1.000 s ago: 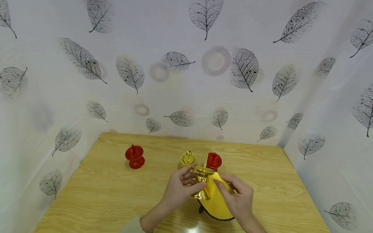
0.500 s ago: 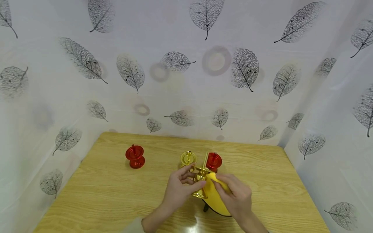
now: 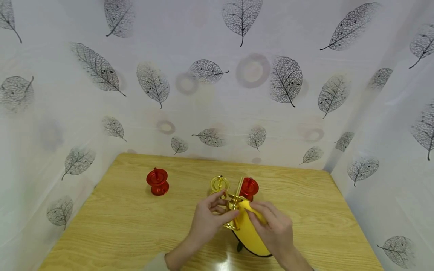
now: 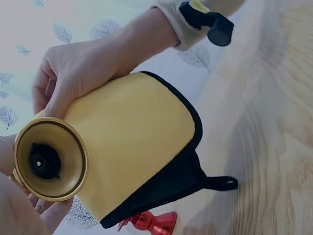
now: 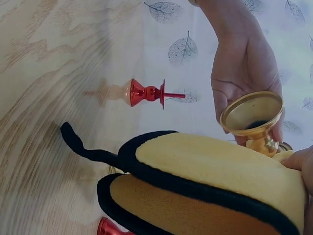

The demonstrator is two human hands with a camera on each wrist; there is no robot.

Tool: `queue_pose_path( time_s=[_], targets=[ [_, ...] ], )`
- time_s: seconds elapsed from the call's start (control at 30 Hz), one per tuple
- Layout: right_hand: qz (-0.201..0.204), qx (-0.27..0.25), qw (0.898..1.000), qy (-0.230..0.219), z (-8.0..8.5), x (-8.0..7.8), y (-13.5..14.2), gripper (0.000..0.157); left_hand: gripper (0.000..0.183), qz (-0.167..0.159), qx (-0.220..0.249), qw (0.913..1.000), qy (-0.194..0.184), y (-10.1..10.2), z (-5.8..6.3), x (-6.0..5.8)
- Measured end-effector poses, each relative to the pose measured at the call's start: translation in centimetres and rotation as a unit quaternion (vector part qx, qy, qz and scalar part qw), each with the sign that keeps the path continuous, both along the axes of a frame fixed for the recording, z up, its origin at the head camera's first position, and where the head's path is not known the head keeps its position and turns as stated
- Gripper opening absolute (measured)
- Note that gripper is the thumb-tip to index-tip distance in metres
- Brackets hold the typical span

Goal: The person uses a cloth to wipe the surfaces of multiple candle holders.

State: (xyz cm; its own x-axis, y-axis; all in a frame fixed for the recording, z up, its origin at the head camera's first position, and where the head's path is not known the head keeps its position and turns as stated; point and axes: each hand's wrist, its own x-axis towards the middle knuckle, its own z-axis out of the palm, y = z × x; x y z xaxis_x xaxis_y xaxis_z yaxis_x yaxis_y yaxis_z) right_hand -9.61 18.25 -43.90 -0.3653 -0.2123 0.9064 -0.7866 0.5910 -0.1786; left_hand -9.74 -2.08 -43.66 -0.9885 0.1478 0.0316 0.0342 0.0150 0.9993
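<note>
In the head view my left hand (image 3: 211, 218) holds a shiny gold candle holder (image 3: 233, 205) around its stem, lifted off the table with its spike upward. The left wrist view looks into the hollow underside of its base (image 4: 49, 142). My right hand (image 3: 276, 227) pinches a yellow cloth (image 3: 252, 237) with black edging and a black hanging loop (image 4: 222, 183). A bunched part of the cloth touches the holder just below its dish. The rest of the cloth hangs folded beneath the right hand, its two layers (image 5: 205, 156) visible in the right wrist view.
Behind the hands stand another gold candle holder (image 3: 219, 183) and a red candle holder (image 3: 249, 187), both partly hidden. A second red candle holder (image 3: 158, 181) stands alone at the left on the wooden table (image 3: 118, 226). Leaf-patterned curtains (image 3: 210, 105) enclose the table's back and sides.
The right hand and its cloth have shifted slightly left, bringing the bunched cloth onto the holder below its dish. The left hand keeps its hold; the held holder has turned or shifted a little.
</note>
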Motion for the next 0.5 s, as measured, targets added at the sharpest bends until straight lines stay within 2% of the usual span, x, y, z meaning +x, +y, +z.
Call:
queue_pose_path(
  time_s=[0.27, 0.5],
  targets=[
    [-0.016, -0.006, 0.999, -0.031, -0.72, -0.36, 0.77, 0.04, 0.071, -0.011, 0.037, 0.9984, -0.041, -0.2, 0.45, -0.16],
    [-0.009, -0.014, 1.0, -0.026, -0.65, -0.27, 0.64, 0.038, 0.07, -0.009, 0.035, 0.9991, -0.024, 0.13, 0.56, -0.13]
  ],
)
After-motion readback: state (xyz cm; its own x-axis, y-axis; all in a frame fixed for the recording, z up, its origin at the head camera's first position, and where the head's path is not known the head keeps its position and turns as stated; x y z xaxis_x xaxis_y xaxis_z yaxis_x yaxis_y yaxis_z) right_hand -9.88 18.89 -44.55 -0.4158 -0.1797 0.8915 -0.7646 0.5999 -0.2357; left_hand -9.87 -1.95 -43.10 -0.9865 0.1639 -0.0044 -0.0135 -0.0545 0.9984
